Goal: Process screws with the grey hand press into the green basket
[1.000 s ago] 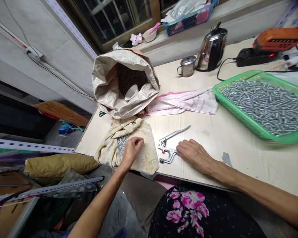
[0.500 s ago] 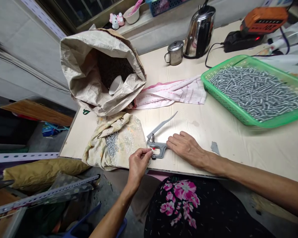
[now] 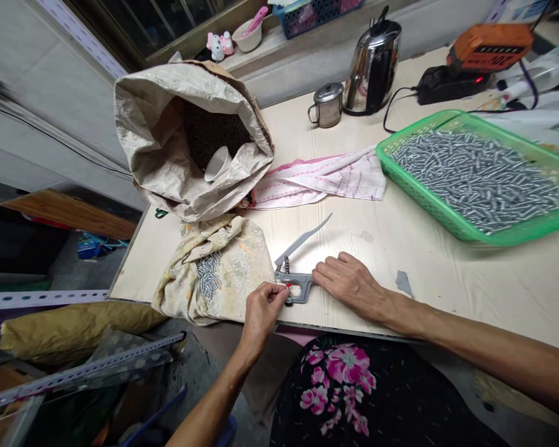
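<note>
A grey metal press plier (image 3: 297, 268) lies near the table's front edge, its long handle raised toward the back. My left hand (image 3: 263, 306) is pinched at the plier's jaw, fingertips closed on something too small to name. My right hand (image 3: 349, 280) rests flat on the table with its fingertips against the plier's right end. Just left of the plier lies a pale patterned cloth (image 3: 223, 267) with a pile of small grey metal pieces (image 3: 209, 273) on it.
A tan sack (image 3: 168, 149) of dark bits with a white cup (image 3: 217, 164) stands at the back left. A pink-white cloth (image 3: 321, 177), a green basket (image 3: 428, 198) of metal pieces, a kettle (image 3: 371, 65), a small steel mug (image 3: 327, 105) and an orange device (image 3: 487, 45) lie farther back.
My left hand left the pile on the patterned cloth and came right to the plier's jaw, pinched. My right hand stayed at the plier. The view shifted.
</note>
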Action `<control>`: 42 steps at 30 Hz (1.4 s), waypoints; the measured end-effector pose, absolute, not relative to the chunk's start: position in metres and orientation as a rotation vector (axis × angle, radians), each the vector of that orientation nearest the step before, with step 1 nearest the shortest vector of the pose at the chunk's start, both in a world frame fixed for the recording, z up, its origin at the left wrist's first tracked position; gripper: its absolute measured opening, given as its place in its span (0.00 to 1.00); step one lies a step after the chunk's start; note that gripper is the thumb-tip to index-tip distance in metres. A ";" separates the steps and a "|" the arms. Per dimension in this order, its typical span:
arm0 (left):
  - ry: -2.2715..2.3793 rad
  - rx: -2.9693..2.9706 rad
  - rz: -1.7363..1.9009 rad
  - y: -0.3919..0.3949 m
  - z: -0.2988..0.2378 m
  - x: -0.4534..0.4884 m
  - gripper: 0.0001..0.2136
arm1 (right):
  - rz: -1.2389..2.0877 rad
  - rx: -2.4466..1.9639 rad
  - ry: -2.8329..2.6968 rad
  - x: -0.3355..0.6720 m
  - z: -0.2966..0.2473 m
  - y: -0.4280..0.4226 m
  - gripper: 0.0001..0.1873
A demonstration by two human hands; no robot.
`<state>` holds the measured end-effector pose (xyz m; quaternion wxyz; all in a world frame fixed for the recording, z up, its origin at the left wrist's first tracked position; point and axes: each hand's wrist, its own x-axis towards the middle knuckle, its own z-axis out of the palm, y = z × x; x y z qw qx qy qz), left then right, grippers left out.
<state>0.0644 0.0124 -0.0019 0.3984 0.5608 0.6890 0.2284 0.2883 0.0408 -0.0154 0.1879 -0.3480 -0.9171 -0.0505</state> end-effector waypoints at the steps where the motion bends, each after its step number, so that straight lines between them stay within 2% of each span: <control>1: 1.745 1.446 0.545 0.013 -0.001 0.064 0.09 | -0.142 -0.980 -2.583 0.288 -0.016 0.041 0.12; 9: 1.700 1.719 0.266 0.027 0.015 0.064 0.06 | -0.168 -0.967 -2.575 0.290 -0.017 0.039 0.14; 16: 1.700 1.559 0.184 0.026 0.011 0.062 0.08 | -0.186 -0.951 -2.532 0.290 -0.024 0.036 0.13; 25: 1.673 1.371 0.125 0.018 0.005 0.062 0.14 | 0.042 -0.966 -2.639 0.293 -0.026 0.038 0.11; 36: 1.609 1.156 0.025 0.021 0.008 0.061 0.12 | 0.345 -0.988 -2.759 0.300 -0.014 0.035 0.08; 40: 1.614 1.147 0.021 0.020 0.009 0.062 0.14 | 0.432 -0.989 -2.750 0.306 -0.009 0.039 0.04; 42: 1.615 1.151 0.027 0.019 0.011 0.064 0.16 | 0.417 -0.976 -2.716 0.309 -0.009 0.048 0.21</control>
